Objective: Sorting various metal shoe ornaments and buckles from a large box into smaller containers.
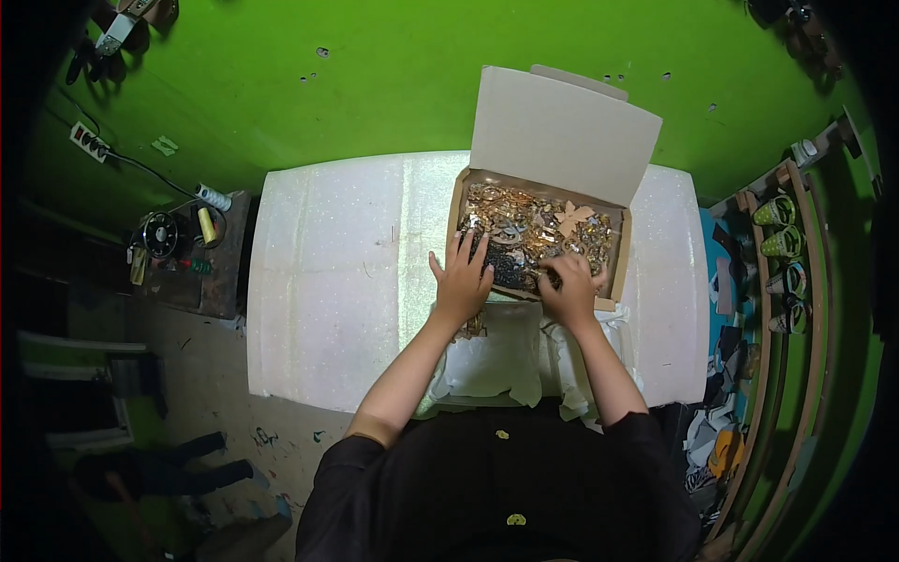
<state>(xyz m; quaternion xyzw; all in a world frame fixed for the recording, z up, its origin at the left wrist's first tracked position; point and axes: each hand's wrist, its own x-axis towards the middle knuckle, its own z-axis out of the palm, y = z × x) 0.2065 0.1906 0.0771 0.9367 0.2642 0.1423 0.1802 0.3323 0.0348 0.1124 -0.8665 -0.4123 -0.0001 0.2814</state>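
An open cardboard box (613,302) with its lid (562,131) raised lies on the table in front of me. Many small gold-coloured metal pieces (506,201) fill it, along with a patch of small black pieces (510,269) near its front left. A tan leaf-like or bow-like piece (572,218) rests on top. My left hand (462,284) lies over the box's near left corner, fingers spread. Inside the near right part, my right hand (569,288) has its fingers curled together among the pieces; what they pinch is too small to name.
Translucent plastic bags (492,361) lie between my forearms on the glittery white table (323,281). At left, a small dark table (201,290) bears thread spools (213,197). Shoes (782,244) stand on a wooden rack at right. Someone's dark-clad legs (201,459) show at lower left.
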